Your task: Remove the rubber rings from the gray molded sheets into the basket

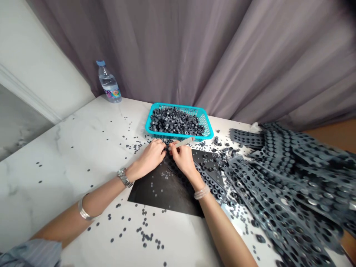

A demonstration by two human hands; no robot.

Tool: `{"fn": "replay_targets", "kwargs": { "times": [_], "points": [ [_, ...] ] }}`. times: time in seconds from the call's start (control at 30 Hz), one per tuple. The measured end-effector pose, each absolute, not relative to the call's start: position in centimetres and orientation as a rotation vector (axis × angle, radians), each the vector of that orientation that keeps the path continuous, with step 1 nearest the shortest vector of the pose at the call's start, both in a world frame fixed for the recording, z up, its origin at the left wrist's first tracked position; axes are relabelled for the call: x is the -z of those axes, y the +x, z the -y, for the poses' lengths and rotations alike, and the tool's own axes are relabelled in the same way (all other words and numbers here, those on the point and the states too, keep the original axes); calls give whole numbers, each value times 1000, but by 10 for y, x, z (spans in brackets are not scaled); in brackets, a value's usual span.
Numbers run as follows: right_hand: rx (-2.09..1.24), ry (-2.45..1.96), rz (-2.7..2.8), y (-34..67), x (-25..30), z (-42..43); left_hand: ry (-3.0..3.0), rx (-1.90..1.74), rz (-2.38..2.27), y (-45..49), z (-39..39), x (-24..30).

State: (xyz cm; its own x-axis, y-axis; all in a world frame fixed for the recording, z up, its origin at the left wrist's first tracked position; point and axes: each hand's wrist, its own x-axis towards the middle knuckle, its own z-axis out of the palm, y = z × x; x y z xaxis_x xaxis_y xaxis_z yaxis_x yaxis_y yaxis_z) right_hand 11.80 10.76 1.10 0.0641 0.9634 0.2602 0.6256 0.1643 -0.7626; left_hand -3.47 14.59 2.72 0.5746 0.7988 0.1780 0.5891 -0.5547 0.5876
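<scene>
My right hand (182, 158) is closed around a white pen-like tool (185, 141), its rear end pointing up to the right. The tool's tip is hidden among my fingers. My left hand (153, 155) lies just left of it, fingers bent and pressed on the far end of a black rubber strip (213, 183) with rows of round, holed parts. That strip runs under my right hand and wrist, across a black mat (161, 194). Small black discs are scattered on the mat and around both hands.
Behind my hands stands a turquoise basket (207, 124) heaped with black ring-shaped parts. A large pile of punched black rubber sheets (294, 185) covers the right side. A water bottle (109, 83) stands at the back left of the white table (66, 155), before a grey curtain (155, 48).
</scene>
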Motion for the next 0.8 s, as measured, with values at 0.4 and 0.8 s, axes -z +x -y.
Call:
{"fn": "replay_targets", "kwargs": {
  "times": [0.4, 0.8],
  "points": [
    [-550, -1558, 1581, 115, -7, -109, 1839, -817, -1180, -62, -148, -58],
    [-821, -1392, 1144, 127, -17, -109, 714, -634, -811, -59, -154, -46]
  ]
}}
